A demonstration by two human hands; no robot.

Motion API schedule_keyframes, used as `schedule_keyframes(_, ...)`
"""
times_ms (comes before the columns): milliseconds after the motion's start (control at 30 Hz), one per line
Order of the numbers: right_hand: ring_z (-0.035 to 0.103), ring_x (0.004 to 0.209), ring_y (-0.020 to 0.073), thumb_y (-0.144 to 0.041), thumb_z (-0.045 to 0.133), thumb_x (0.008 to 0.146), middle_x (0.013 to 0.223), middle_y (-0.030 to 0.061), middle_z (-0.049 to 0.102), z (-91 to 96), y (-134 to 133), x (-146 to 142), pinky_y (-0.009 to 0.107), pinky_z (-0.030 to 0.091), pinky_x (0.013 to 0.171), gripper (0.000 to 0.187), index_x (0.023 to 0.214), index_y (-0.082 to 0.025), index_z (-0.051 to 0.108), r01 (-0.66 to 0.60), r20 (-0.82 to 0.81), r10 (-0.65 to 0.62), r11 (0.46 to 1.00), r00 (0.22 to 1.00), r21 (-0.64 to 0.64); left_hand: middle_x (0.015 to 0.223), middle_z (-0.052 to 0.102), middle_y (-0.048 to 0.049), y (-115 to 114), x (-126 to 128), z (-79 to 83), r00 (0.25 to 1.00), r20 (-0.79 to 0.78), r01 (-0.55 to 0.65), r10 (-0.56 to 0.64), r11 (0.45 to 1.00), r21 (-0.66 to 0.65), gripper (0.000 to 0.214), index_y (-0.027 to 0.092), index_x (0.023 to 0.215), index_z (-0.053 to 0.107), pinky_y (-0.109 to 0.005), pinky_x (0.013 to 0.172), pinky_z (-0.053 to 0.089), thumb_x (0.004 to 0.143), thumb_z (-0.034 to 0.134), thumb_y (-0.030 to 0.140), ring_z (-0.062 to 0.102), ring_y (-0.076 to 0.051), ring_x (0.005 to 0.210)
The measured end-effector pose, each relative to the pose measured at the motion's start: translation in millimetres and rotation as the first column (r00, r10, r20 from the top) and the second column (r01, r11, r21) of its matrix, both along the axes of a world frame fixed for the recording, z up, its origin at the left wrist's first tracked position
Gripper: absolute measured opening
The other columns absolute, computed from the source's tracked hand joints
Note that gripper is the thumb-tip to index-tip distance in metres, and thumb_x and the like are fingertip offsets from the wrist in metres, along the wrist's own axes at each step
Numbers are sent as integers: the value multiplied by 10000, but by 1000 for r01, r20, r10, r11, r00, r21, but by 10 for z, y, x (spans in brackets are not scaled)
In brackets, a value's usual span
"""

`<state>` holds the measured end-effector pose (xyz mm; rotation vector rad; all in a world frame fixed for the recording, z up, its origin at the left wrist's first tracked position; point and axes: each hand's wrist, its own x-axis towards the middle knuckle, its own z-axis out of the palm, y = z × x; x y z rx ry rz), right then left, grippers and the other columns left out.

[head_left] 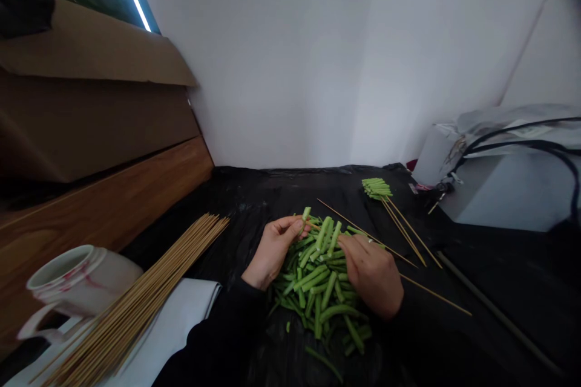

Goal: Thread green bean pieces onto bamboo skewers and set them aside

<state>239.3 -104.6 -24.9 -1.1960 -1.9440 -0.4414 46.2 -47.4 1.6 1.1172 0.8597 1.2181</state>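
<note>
Left hand (272, 251) pinches one bean piece (306, 213) nearly upright between thumb and fingertips. Right hand (373, 275), just beside it, closes round a skewer (436, 295) that slants from the lower right up-left toward that piece. Under both hands, at centre frame, lies the bean pile (318, 290). A skewer bundle (158, 290) sits lower left.

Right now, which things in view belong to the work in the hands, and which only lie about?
In the work: left hand pinching a bean piece; right hand holding a skewer; bean pile; bare skewer bundle; filled skewers.
Lying about: white mug; cardboard boxes; grey case with black cables.
</note>
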Motion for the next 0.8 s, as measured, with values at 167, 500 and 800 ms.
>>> schedule_keyframes(167,589,771,170,-107,412,933,783,56,613,12,6,1,282,435,728,242,1041,-125,628,-39,-6,39,999,999,9,765,696,-47,-32,-25,82,995,89,42,-41,999,-9,251,112,867,758,-220,702,460,707,788,303,563,-90,663)
schedule_keyframes(500,617,822,167,-114,423,934,826,70,646,57,18,47,280,463,775,236,1020,-133,642,-31,-33,32,999,999,13,773,691,-47,57,-145,124,931,363,25,40,985,-172,189,105,862,746,-164,647,492,689,797,163,597,-68,653)
schedule_keyframes(800,612,811,147,-128,435,944,839,61,654,53,1,10,265,458,790,220,1022,-147,640,-56,-57,57,998,997,9,821,708,-48,-4,-86,75,947,320,91,-42,986,-138,276,103,942,748,-164,682,481,695,804,212,608,-71,708)
